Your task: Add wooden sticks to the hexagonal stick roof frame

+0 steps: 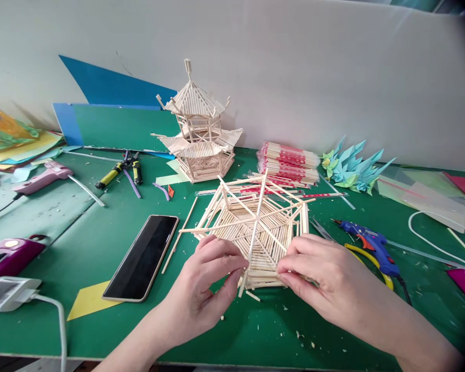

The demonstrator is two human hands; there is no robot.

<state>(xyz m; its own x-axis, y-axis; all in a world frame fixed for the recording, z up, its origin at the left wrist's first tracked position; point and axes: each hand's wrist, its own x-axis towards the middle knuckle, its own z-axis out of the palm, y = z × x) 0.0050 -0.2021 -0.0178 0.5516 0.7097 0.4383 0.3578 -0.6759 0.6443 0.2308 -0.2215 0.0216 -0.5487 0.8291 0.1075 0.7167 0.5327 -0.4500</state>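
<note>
The left hand (205, 281) and the right hand (320, 274) each pinched the near rim of a hexagonal frame of pale wooden sticks (251, 222), which rested on the green table (101, 243) near the middle of its front edge. A black phone (141, 257) lay just left of the frame, and a blue glue gun (368, 245) lay to its right.

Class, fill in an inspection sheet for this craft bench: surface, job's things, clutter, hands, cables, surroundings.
Surface: green table, flecked with wood crumbs.
Job's things: hexagonal stick frame, loose sticks crossing its top.
Clutter: phone, blue glue gun, pink glue gun, cutters, wrapped chopsticks, paper cranes, finished pagoda.
Hands: left hand and right hand pinch the frame's near edge.
Cables: white cable from a charger.
Surroundings: pale wall, coloured card leaning on it.
</note>
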